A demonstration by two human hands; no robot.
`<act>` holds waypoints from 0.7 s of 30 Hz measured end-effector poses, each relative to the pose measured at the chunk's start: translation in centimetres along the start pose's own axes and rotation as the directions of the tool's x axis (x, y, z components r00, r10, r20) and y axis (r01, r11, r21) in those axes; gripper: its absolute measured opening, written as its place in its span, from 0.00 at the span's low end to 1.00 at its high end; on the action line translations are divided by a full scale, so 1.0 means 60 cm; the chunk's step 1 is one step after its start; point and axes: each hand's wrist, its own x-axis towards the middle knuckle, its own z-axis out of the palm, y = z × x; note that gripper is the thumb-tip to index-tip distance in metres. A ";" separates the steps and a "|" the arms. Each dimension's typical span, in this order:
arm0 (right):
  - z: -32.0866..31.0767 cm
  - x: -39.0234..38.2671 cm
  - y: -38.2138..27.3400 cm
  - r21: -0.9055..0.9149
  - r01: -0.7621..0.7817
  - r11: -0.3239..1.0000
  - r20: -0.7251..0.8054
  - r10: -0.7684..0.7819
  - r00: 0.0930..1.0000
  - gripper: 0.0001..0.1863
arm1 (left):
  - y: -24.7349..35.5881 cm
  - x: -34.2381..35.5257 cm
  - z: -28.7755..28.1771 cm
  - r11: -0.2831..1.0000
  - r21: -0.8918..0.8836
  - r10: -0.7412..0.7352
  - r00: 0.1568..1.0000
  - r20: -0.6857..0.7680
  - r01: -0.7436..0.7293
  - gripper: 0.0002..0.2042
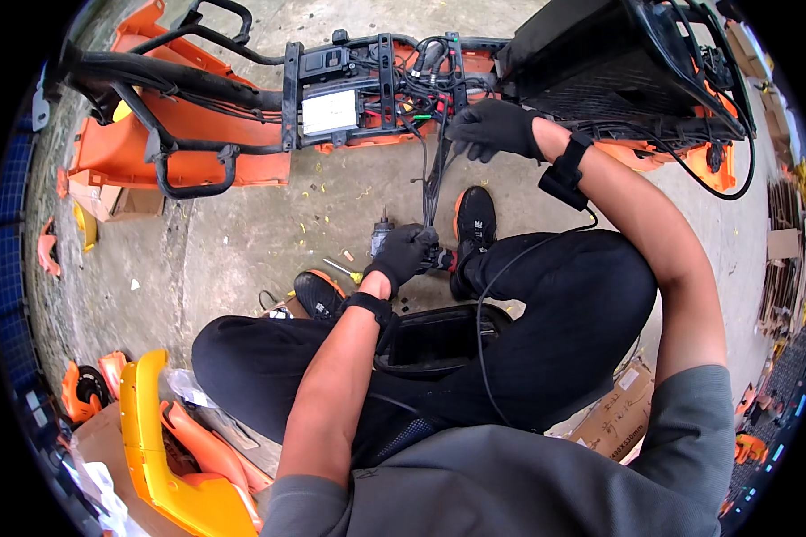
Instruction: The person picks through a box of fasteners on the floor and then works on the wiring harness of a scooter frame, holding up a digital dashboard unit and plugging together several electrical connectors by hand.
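My left hand (403, 255), in a black glove, is closed round the lower end of a bundle of dark cables (432, 183) that hangs from the vehicle frame (385, 85). Higher up, my gloved right hand (495, 130) has its fingers pinched together on a thin cable beside that bundle. The black metal frame carries orange panels (202, 157), a white-topped box (330, 112) and a tangle of wires with red and green connectors (434, 103). A power drill (382, 236) lies on the floor, partly hidden behind my left hand.
A screwdriver (342, 269) lies near my left shoe. Below my hands is a black open bin (430, 340). Yellow and orange body panels (148, 421) lie at lower left. A large black box-like part (591, 58) stands at the frame's right; cardboard boxes (618, 407) lie at lower right.
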 end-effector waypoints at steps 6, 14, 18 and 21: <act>0.054 0.042 -0.030 0.087 -0.045 0.995 0.027 0.043 0.999 0.13 | -0.031 0.029 0.027 0.993 -0.079 0.082 0.995 -0.055 -0.087 0.13; 0.056 0.107 0.008 -0.034 -0.056 0.998 0.136 0.060 0.989 0.09 | -0.013 0.050 0.043 0.998 -0.038 -0.053 0.998 0.032 0.054 0.13; 0.064 0.124 0.037 0.045 -0.113 0.993 0.035 0.111 0.993 0.10 | -0.013 0.054 0.038 0.996 0.085 -0.008 1.000 0.010 0.008 0.14; 0.078 0.123 0.046 0.338 -0.120 0.934 0.051 0.109 0.993 0.12 | -0.021 0.057 0.044 0.981 0.133 -0.134 0.990 -0.046 0.139 0.15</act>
